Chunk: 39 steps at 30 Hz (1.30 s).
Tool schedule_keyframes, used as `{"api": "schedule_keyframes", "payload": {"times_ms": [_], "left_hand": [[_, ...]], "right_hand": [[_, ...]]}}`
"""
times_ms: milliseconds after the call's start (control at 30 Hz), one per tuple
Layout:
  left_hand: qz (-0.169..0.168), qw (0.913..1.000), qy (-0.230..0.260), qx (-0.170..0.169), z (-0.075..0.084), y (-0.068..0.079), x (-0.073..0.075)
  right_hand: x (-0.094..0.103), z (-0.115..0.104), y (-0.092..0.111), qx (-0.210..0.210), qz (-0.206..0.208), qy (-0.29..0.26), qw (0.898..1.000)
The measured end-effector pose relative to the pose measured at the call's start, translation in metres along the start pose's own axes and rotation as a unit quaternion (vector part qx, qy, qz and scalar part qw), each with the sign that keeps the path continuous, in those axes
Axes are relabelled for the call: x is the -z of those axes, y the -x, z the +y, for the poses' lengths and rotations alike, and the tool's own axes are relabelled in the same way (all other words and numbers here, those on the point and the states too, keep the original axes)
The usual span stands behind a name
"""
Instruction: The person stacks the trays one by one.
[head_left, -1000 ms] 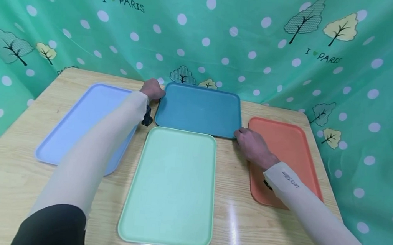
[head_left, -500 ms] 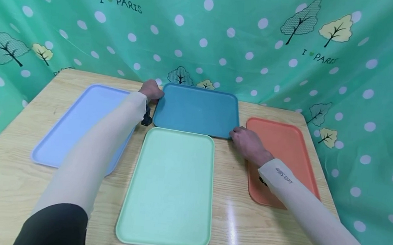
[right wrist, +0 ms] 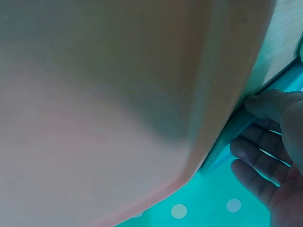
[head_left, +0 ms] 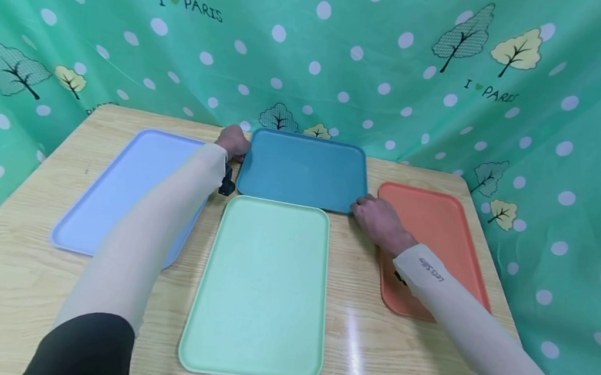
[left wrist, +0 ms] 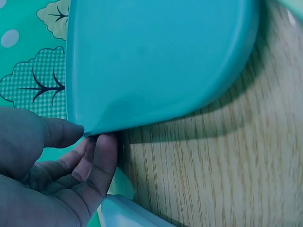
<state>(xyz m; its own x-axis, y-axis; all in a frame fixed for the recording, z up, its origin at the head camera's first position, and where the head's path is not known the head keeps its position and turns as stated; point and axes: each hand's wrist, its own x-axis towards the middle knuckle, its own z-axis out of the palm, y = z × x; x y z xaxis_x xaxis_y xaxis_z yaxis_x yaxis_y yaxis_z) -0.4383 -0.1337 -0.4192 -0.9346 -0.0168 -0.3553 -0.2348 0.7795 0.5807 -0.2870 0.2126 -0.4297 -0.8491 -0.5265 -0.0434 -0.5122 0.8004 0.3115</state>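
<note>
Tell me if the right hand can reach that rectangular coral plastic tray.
Probably yes: nothing visible blocks the right hand from the adjacent coral tray, though the fingers are at the rectangular blue plastic tray.

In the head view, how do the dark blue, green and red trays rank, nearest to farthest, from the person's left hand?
From the left hand:
1. Dark blue tray: pinched at its left end.
2. Green tray: toward the person.
3. Red tray: off to the right.

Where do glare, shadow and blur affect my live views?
Head: white glare streaks the table right of the mint tray; left wrist: teal tint, shadow along the blue tray; right wrist: the red tray looks dim, soft and washed out.
</note>
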Motion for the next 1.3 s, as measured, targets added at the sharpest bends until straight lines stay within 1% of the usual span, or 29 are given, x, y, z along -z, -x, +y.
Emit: {"api": "schedule_keyframes", "payload": {"times_ms": [267,433,567,767,933,1100,1300], "left_hand": [[0.001,1.0000,0.009,0.002,-0.001,-0.001,-0.002],[0.000,1.0000,0.001,0.003,0.000,-0.002,-0.002],[0.001,1.0000,0.006,-0.003,0.001,-0.001,-0.002],[0.011,0.9998,0.008,-0.012,0.003,0.003,-0.001],[-0.002,0.9996,0.009,-0.027,0.005,0.009,0.004],[-0.007,0.9995,0.010,-0.030,0.007,0.014,0.006],[-0.012,0.9991,0.017,-0.037,0.002,0.016,0.009]], "right_hand": [[-0.003,0.000,0.003,0.005,0.019,0.018,1.000],[-0.004,-0.001,0.005,0.005,0.013,0.038,0.999],[-0.004,-0.001,0.007,0.005,0.012,0.046,0.999],[-0.004,0.002,0.011,0.010,0.040,0.041,0.998],[-0.004,0.005,0.015,0.016,0.070,0.030,0.997],[-0.002,0.005,0.018,0.019,0.089,0.029,0.995],[0.003,0.005,0.022,0.025,0.106,0.028,0.994]]}}
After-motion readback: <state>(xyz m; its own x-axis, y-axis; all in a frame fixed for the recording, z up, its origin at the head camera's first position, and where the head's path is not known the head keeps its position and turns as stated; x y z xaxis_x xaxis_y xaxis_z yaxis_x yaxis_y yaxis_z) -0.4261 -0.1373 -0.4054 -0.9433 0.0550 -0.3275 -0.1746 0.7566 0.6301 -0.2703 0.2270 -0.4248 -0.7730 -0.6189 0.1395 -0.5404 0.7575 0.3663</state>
